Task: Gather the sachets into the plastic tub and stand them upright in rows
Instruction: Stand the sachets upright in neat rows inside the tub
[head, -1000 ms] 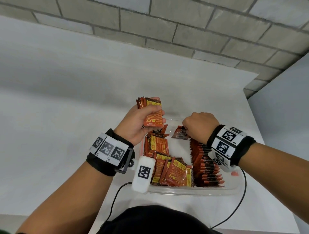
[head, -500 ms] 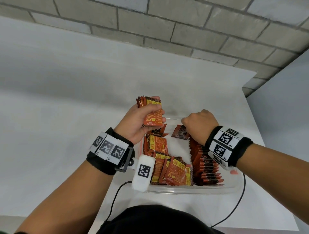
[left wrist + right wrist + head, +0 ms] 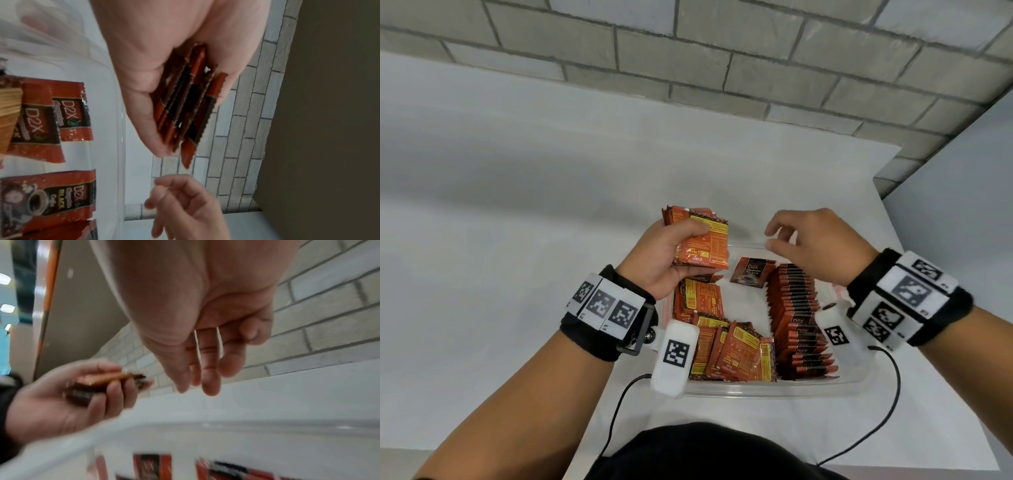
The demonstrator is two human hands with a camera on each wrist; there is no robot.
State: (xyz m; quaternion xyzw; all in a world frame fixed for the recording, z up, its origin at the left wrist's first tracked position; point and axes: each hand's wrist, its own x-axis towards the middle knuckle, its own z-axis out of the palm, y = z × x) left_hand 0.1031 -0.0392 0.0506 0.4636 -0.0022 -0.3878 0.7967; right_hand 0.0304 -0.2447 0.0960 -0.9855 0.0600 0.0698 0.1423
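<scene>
My left hand (image 3: 671, 253) grips a stack of orange-red sachets (image 3: 700, 240) above the far left corner of the clear plastic tub (image 3: 756, 390); the stack's edges (image 3: 185, 104) show between thumb and fingers. My right hand (image 3: 811, 240) hovers empty over the tub's far side, fingers loosely spread (image 3: 205, 363). A row of upright sachets (image 3: 798, 315) fills the tub's right side. Loose sachets (image 3: 732, 353) lie in a heap on the left, and a single one (image 3: 751, 272) lies flat in the middle.
The tub stands on a white table (image 3: 517, 240) near its right edge, with a grey brick wall (image 3: 722, 68) behind. Cables (image 3: 887, 411) run from both wrist cameras across the table's front.
My right hand has risen from the far end of the upright row and its fingers have spread; it now holds nothing. My left hand has kept the stack in place.
</scene>
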